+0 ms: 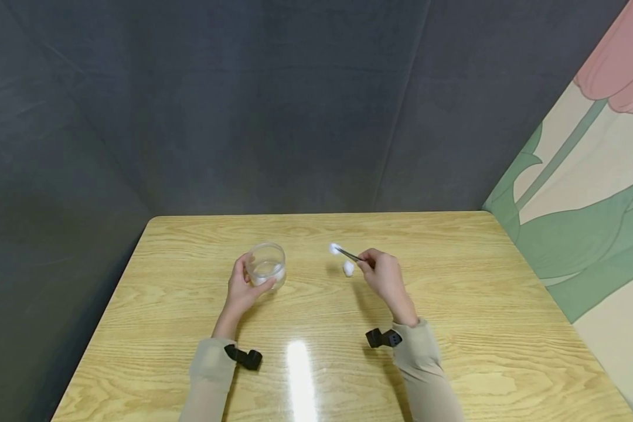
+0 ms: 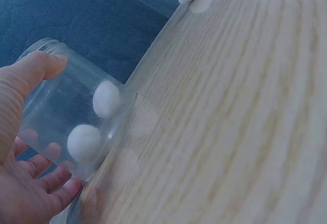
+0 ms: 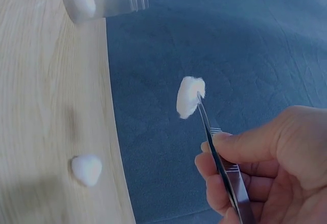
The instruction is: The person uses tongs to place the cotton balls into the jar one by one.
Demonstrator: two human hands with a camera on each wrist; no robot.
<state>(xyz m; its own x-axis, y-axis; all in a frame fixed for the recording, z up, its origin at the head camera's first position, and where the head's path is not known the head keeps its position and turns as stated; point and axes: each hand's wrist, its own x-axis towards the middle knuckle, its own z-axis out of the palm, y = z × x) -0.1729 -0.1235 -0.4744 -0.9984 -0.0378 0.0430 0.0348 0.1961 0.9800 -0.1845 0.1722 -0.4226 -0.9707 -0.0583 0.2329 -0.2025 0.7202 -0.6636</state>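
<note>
Tweezers (image 3: 238,192) pinched in right hand (image 1: 386,276), gripping cotton ball (image 3: 188,97), left hand (image 1: 242,293) curled round clear jar (image 1: 266,264)

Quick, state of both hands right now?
Left hand: closed around the clear jar.
Right hand: closed, holding tweezers with a cotton ball at the tips.

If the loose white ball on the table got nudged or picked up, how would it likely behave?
The loose white ball looks fluffy, like cotton, so it would probably squash under a pinch. A similar ball is held by only the tips of the tweezers, suggesting little weight. Rounded but lumpy, the loose one may roll unevenly if pushed.
</note>
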